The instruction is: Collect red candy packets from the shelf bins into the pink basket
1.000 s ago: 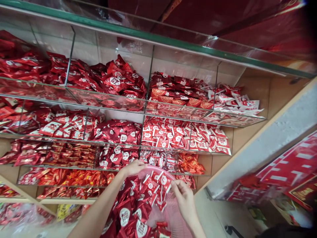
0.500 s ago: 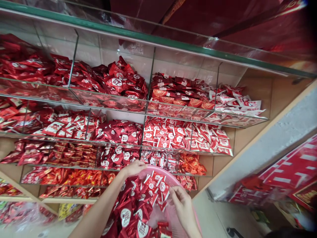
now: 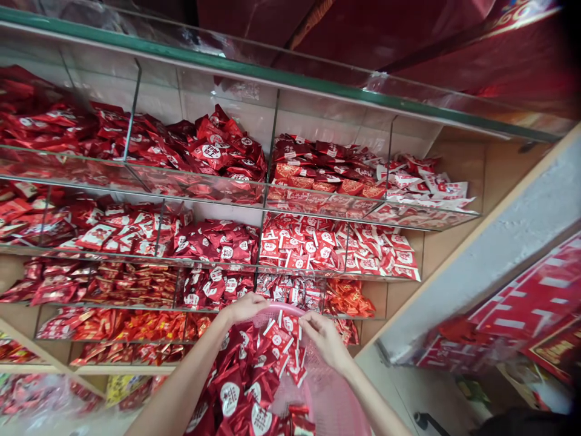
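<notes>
Where the right hand reaches, a red-and-white packet lies against it.

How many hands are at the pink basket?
2: the left hand holds the pink basket at its far rim; the right hand is at small red-and-white packets inside. No others show.

A tiered shelving unit with pale wood side panels fills most of the view, its bays split by clear dividers and topped by a green-edged glass sheet that catches glints of light. To the right stands a rough grey wall, above a pale tiled floor.
</notes>
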Motion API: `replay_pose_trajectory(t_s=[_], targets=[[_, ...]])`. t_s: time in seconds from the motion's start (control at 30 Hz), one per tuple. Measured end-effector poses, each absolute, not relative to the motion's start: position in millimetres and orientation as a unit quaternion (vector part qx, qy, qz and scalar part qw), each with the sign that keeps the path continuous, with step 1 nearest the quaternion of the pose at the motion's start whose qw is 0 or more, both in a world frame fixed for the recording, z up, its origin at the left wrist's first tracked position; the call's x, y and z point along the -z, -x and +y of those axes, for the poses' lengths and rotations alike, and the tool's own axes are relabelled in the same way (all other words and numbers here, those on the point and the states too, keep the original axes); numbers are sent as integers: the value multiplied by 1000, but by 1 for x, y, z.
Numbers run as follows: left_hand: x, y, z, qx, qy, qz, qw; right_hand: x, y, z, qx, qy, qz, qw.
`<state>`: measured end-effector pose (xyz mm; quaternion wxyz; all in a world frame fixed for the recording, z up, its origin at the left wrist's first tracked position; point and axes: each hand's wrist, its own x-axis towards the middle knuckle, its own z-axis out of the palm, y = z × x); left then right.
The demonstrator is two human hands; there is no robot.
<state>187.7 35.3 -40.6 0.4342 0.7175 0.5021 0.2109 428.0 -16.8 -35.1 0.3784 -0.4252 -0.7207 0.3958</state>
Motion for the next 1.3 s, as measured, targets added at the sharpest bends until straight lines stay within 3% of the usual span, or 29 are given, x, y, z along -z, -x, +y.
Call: replay_pose_trajectory(t_s=[0.6, 0.73, 1.0, 1.1, 1.3], targets=[[52, -176, 38, -220, -690, 532, 439, 47, -408, -7, -222, 509, -753, 353], [54, -176, 39, -216, -689, 532, 442, 6, -417, -11, -223, 504, -766, 332], [62, -174, 43, -236, -680, 515, 465, -123, -378, 49, -253, 433, -746, 439], [64, -174, 44, -234, -683, 516, 460, -137, -351, 83, -273, 469, -737, 403], [66, -174, 44, -235, -690, 518, 447, -129, -330, 110, -139, 530, -752, 367]])
